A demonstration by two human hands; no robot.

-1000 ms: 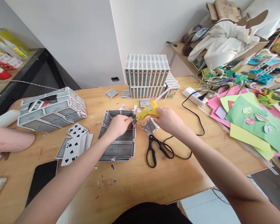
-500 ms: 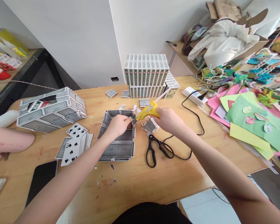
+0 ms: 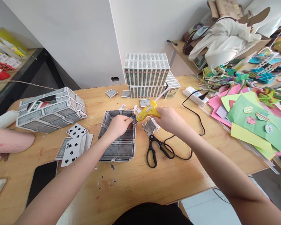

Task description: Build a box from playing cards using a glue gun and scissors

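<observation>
An open box made of playing cards [image 3: 118, 150] lies in the middle of the wooden table [image 3: 168, 181]. My left hand [image 3: 119, 125] reaches into it and pinches its far right wall. My right hand [image 3: 170, 120] grips a yellow glue gun [image 3: 148, 112], whose nozzle points left and touches that same wall corner by my left fingertips. The gun's black cord [image 3: 196, 123] trails right to a white power strip [image 3: 194, 95].
Black scissors [image 3: 155, 148] lie just right of the box. Loose spade cards [image 3: 75, 143] and a dark phone [image 3: 42, 178] lie left, a finished card box [image 3: 51, 109] behind. Stacked card packs [image 3: 146, 75] stand at the wall. Coloured paper [image 3: 250, 117] covers the right. Another person's arm [image 3: 9, 142] rests far left.
</observation>
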